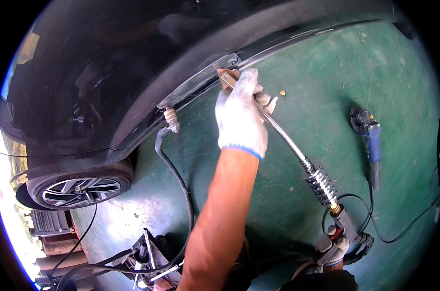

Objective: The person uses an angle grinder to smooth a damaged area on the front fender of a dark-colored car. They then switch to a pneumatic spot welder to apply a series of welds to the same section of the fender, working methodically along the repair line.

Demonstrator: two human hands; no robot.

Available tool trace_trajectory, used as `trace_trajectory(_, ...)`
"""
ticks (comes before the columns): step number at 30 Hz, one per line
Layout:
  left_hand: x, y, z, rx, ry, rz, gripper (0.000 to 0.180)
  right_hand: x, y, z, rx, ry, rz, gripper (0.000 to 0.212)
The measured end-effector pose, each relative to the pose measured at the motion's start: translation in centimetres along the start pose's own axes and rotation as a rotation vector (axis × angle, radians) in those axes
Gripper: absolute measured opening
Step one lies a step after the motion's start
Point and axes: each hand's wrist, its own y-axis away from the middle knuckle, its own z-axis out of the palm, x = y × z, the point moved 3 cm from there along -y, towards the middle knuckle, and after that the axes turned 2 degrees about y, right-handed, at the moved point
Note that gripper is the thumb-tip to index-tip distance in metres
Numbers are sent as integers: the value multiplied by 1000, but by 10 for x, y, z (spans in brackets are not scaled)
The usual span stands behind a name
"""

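Observation:
My left hand [242, 114], in a white knit glove, is closed around the front of a long chrome rod. The rod belongs to a slide-hammer dent puller [288, 136] with a dark coil spring and a pistol grip. Its copper-coloured tip [226, 79] is at the black car's sill, beside a bare grey patch [200, 80]; whether it touches is unclear. At the lower right my gloved right hand [334, 247] wraps round the pistol grip, near a red trigger. A ribbed clamp [171, 119] with a thick cable hangs at the sill, left of my left hand.
A blue angle grinder [372, 143] lies on the green floor [317, 97] at the right, its cord trailing. The car's wheel [82, 191] stands at the left. A thick dark cable [186, 194] runs down to metal equipment [149, 262] at the lower left.

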Motion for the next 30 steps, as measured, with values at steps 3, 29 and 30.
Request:
trace_trajectory(3,1,-14,2,-161,143,-156,19,2,7,7,32,102,-71,49)
trace_trajectory(29,-5,-10,14,33,55,-94,22,-3,-12,25,13,-192,88,41)
trace_trajectory(30,-6,-10,15,52,35,-89,22,-2,-12,28,18,-192,85,40)
